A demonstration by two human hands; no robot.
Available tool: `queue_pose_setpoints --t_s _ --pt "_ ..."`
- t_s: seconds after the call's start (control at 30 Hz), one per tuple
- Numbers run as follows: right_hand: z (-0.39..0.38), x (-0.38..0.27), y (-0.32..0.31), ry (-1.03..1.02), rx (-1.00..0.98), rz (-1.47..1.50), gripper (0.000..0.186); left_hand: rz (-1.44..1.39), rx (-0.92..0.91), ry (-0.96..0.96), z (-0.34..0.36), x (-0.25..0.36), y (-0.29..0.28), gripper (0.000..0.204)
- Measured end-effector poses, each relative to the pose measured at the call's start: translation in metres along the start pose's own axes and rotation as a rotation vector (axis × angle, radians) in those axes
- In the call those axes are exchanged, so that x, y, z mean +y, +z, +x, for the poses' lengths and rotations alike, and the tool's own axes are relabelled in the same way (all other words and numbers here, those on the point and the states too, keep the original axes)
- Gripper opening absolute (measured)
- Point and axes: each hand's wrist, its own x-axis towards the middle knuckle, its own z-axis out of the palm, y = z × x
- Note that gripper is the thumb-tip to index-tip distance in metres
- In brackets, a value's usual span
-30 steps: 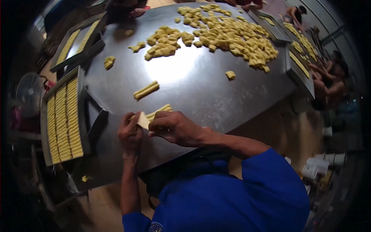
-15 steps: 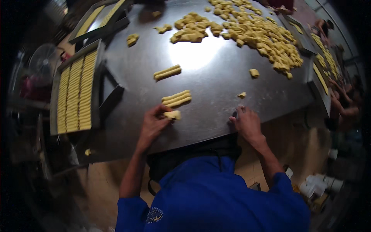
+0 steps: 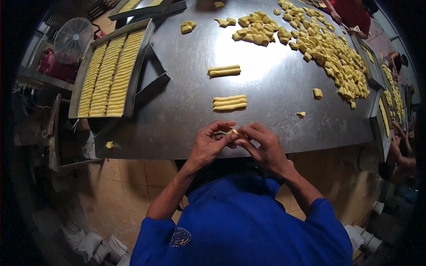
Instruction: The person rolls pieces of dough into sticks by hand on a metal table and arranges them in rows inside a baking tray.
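Observation:
A small piece of yellow dough (image 3: 234, 132) is pinched between the fingertips of both my hands, over the table's near edge. My left hand (image 3: 208, 142) is closed on it from the left, and my right hand (image 3: 262, 146) meets it from the right with curled fingers. Most of the piece is hidden by the fingers. Just beyond my hands lie rolled dough strips (image 3: 230, 103) side by side, with a second set of strips (image 3: 224, 70) farther off. A small dough scrap (image 3: 301, 114) and a dough lump (image 3: 317, 93) rest to the right.
The metal table (image 3: 186, 93) bears a large heap of dough pieces (image 3: 333, 57) at the far right and a smaller pile (image 3: 257, 30) beside it. A tray (image 3: 146, 44) filled with rows of strips stands at the left. Another person (image 3: 353, 15) is at the far right edge.
My right hand has left the tabletop and come over to my left hand, so both now touch the dough piece. The whole view has shifted, with the table's things appearing farther right.

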Motion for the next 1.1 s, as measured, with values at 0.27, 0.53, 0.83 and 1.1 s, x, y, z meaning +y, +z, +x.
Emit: queue_pose_setpoints --t_s 0.27,0.53,0.83,1.1 --pt "-0.009 -0.013 0.002 0.677 0.003 0.613 0.033 0.186 -0.070 0.310 -0.016 -0.015 0.003 0.020" --pt "-0.008 -0.005 -0.011 0.657 -0.323 0.402 0.028 0.315 -0.068 -0.049 -0.027 0.007 -0.008 0.022" --pt "0.009 0.074 0.019 0.345 -0.298 -0.527 0.046 1.309 -0.041 -0.239 0.027 0.002 -0.032 0.042" --pt "0.001 0.076 -0.011 0.523 -0.282 -0.416 0.050 1.149 0.039 -0.031 0.013 -0.002 -0.034 0.039"
